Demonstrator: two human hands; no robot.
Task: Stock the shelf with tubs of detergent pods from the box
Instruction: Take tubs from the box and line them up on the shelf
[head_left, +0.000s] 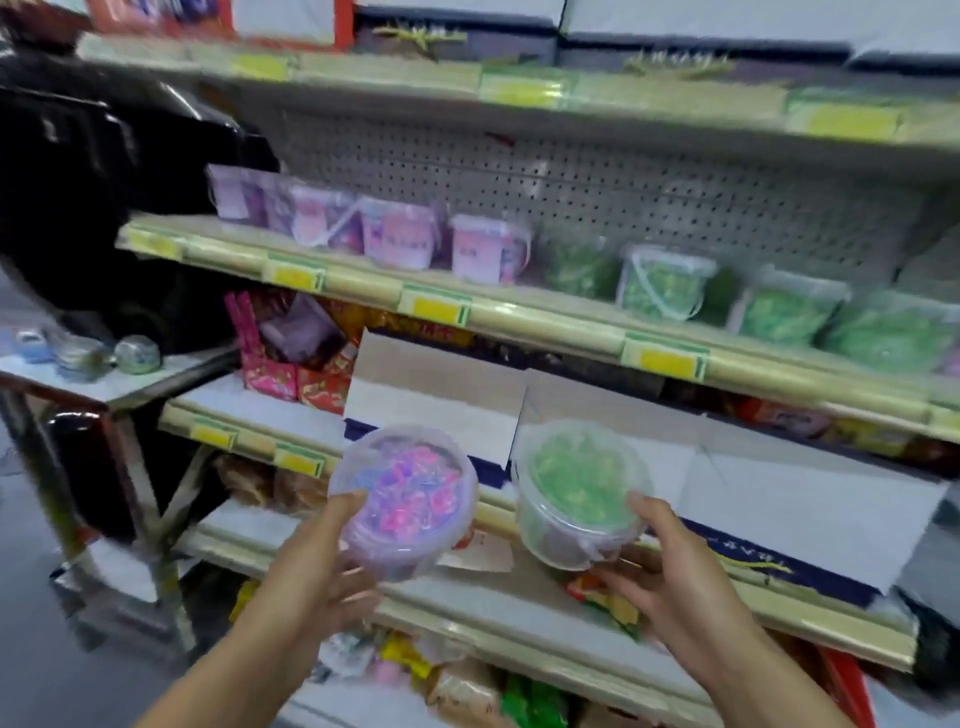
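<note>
My left hand (332, 566) holds a clear tub of pink and purple pods (402, 499) from below, thumb on its lid rim. In my right hand (670, 566) is a clear tub of green pods (579, 488), gripped at its lower side. Both tubs are in the air in front of the open cardboard box (753, 499), which rests on a lower shelf with its flaps up. On the middle shelf (519, 312) stands a row of pink tubs (400, 236) at the left and green tubs (665, 280) at the right.
A pegboard back panel (623, 192) rises behind the tubs, with free room above them. Black bags (104, 171) hang at the left above a small metal table (119, 384) with small items. Packaged goods fill the shelves below. Yellow price tags line the shelf edges.
</note>
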